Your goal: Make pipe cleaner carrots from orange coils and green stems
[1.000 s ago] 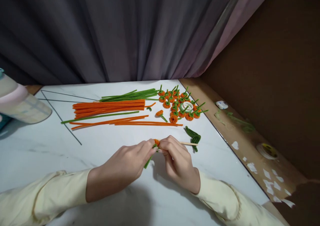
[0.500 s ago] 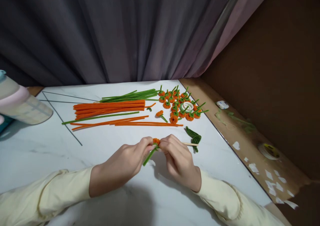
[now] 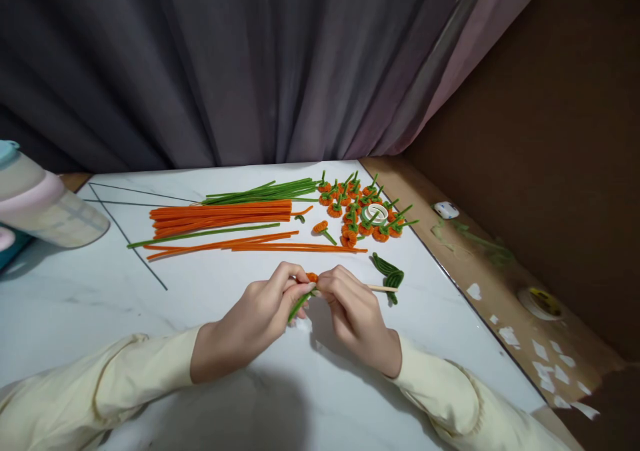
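Pinching a small orange chenille piece (image 3: 312,277) with a green fuzzy stem (image 3: 299,306), mostly hidden by fingers, the left hand (image 3: 263,311) meets the right hand (image 3: 357,314) inside the marbled white counter's (image 3: 450,338) right edge. The right hand closes around a thin pale wooden stick (image 3: 384,288), its left end concealed. A teal-lidded bottle (image 3: 55,204) is partly cut off.

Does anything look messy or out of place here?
Yes: white scraps lie strewn over the brown surface at right, like litter. One orange piece lies on its side, apart from the cluster, where most others stand stem-up.
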